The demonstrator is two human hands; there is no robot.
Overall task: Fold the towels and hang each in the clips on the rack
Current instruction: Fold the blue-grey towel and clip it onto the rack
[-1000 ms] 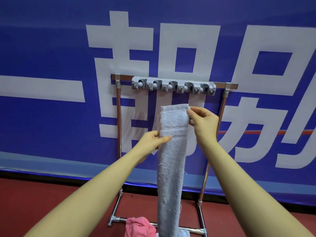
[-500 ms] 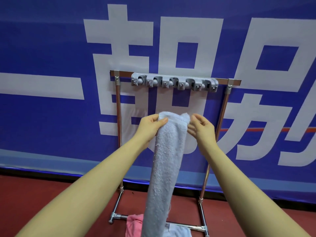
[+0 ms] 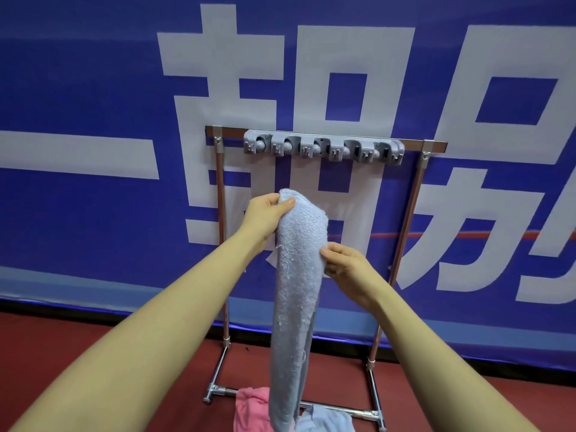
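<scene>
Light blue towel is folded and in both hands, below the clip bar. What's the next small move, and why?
Probably lift the light blue towel so its folded top reaches the grey clip bar. The left hand grips the top fold and the right hand pinches its edge lower down. The top hangs well below the clips, all of which look empty.

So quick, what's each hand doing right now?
Left hand: grips the top of the blue towel, thumb over the fold.
Right hand: pinches the towel's right edge, lower down.
</scene>
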